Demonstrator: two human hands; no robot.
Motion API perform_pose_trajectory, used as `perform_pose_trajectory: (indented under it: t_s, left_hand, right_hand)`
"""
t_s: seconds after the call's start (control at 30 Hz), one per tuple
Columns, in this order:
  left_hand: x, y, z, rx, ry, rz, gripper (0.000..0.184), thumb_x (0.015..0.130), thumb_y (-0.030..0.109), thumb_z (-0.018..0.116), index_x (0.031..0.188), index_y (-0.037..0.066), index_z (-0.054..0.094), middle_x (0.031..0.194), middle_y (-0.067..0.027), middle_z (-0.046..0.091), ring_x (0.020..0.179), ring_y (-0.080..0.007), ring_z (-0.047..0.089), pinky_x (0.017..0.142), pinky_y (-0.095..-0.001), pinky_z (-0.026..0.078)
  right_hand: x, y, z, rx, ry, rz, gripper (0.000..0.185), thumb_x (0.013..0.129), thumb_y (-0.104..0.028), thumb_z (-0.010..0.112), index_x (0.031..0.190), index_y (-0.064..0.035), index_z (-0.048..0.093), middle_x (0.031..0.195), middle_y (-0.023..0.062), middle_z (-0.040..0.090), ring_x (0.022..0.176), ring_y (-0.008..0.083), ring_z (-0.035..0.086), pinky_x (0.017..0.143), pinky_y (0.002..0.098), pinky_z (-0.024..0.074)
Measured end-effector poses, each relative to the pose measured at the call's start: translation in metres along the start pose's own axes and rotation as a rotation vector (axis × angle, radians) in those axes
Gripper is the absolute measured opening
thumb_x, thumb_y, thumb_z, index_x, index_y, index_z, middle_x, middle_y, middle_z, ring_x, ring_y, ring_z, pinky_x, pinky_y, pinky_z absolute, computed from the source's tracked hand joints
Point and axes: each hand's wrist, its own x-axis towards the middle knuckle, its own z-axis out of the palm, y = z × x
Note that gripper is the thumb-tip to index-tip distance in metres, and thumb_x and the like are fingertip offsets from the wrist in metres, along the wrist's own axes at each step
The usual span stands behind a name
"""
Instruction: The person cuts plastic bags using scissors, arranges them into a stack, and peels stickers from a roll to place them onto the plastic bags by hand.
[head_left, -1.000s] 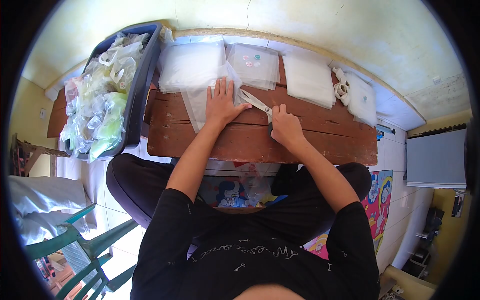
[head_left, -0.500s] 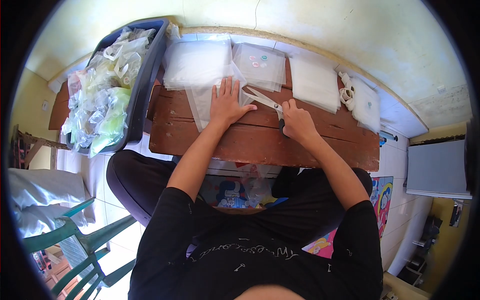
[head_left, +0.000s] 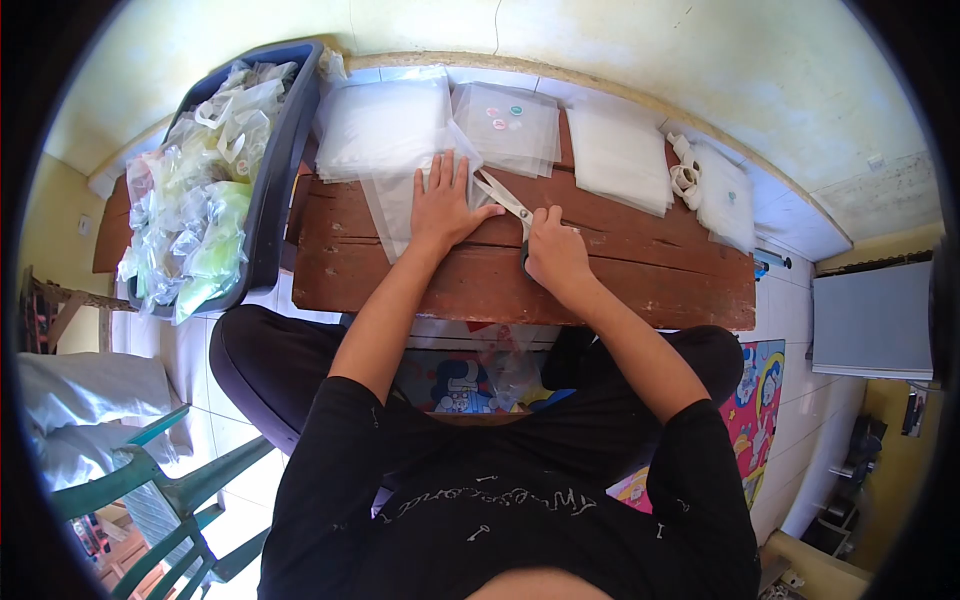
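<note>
My left hand (head_left: 441,203) lies flat, fingers spread, on a clear plastic sheet (head_left: 392,205) placed slantwise on the brown wooden table (head_left: 440,288). In my right hand (head_left: 556,250) are scissors (head_left: 507,198) with dark handles, their blades parted and pointing up-left at the sheet's right edge, near my left thumb. Behind my left hand is a thick stack of clear plastic sheets (head_left: 385,122). A second stack (head_left: 520,145) to its right has small round red and green labels on it.
A dark bin (head_left: 268,190) full of crumpled plastic bags (head_left: 200,210) stands at the left. Further right on the table are a white plastic stack (head_left: 620,160), a cream strap roll (head_left: 684,178) and another stack (head_left: 722,200). A green chair (head_left: 190,490) is at lower left.
My right hand has moved left with the scissors, bringing the blades closer to my left hand and the sheet's edge. My left hand stays flat on the sheet. The camera view has shifted slightly.
</note>
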Motion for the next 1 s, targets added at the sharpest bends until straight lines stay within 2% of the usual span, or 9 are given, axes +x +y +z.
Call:
perform_pose_trajectory:
  t_s: [0.17,0.23,0.47,0.67,0.73,0.87,0.93,1.0]
  left_hand:
    - [0.000,-0.001,-0.003,0.015,-0.032,0.009,0.110,0.074,0.084,0.043,0.150,0.007,0.026,0.158,-0.0144,0.020,0.147,-0.0291,0.014,0.117,-0.0513,0.010]
    - [0.000,0.000,-0.003,0.018,-0.035,0.004,0.109,0.074,0.084,0.043,0.150,0.007,0.026,0.157,-0.0144,0.020,0.147,-0.0293,0.014,0.117,-0.0515,0.010]
    - [0.000,0.000,-0.002,0.028,-0.052,0.005,0.108,0.075,0.084,0.041,0.150,0.008,0.026,0.158,-0.0139,0.020,0.147,-0.0287,0.014,0.117,-0.0509,0.010]
    - [0.001,-0.003,0.002,0.010,-0.044,0.018,0.094,0.085,0.075,0.036,0.151,0.009,0.026,0.158,-0.0140,0.020,0.147,-0.0289,0.014,0.117,-0.0504,0.009]
    - [0.002,-0.002,0.000,-0.001,-0.045,0.006,0.086,0.090,0.070,0.033,0.151,0.009,0.026,0.157,-0.0142,0.021,0.147,-0.0292,0.014,0.117,-0.0503,0.009]
    - [0.000,0.000,-0.001,0.023,-0.057,0.000,0.084,0.091,0.068,0.033,0.150,0.009,0.026,0.157,-0.0145,0.021,0.147,-0.0296,0.015,0.117,-0.0501,0.009]
    - [0.001,-0.001,0.001,0.027,-0.027,0.015,0.083,0.092,0.068,0.033,0.150,0.009,0.027,0.157,-0.0147,0.022,0.147,-0.0296,0.015,0.117,-0.0501,0.009]
    - [0.001,-0.002,0.004,0.018,-0.018,0.014,0.083,0.091,0.068,0.033,0.150,0.009,0.028,0.157,-0.0147,0.022,0.146,-0.0297,0.015,0.117,-0.0501,0.009]
  right_hand:
    - [0.004,-0.014,0.001,0.028,-0.015,0.077,0.025,0.080,-0.009,0.061,0.097,0.0032,0.047,0.097,0.0200,0.053,0.072,0.0327,0.070,0.060,0.0379,0.0589]
    - [0.002,-0.016,0.002,0.123,0.019,0.111,0.023,0.076,-0.004,0.058,0.095,0.0030,0.046,0.095,0.0215,0.052,0.072,0.0384,0.068,0.060,0.0432,0.0574]
    - [-0.015,-0.018,0.000,0.187,0.004,0.211,0.028,0.074,-0.005,0.059,0.096,0.0034,0.044,0.095,0.0232,0.052,0.074,0.0421,0.067,0.064,0.0463,0.0571]
    - [-0.024,-0.022,0.000,0.221,0.009,0.273,0.030,0.073,-0.004,0.061,0.096,0.0023,0.043,0.096,0.0233,0.052,0.076,0.0437,0.066,0.065,0.0475,0.0567]
    - [-0.026,-0.023,-0.003,0.194,-0.022,0.275,0.025,0.080,-0.006,0.059,0.098,0.0024,0.044,0.096,0.0217,0.052,0.076,0.0400,0.068,0.064,0.0443,0.0576]
    - [-0.024,-0.024,-0.002,0.181,-0.020,0.275,0.025,0.080,-0.006,0.059,0.097,0.0027,0.044,0.095,0.0217,0.052,0.076,0.0401,0.068,0.064,0.0443,0.0575]
    - [-0.021,-0.026,0.000,0.213,0.015,0.285,0.029,0.073,-0.003,0.060,0.097,0.0022,0.043,0.096,0.0229,0.052,0.075,0.0439,0.066,0.065,0.0476,0.0564]
    - [-0.022,-0.024,0.000,0.217,0.017,0.283,0.029,0.073,-0.002,0.060,0.097,0.0021,0.043,0.096,0.0230,0.052,0.075,0.0439,0.065,0.065,0.0478,0.0563]
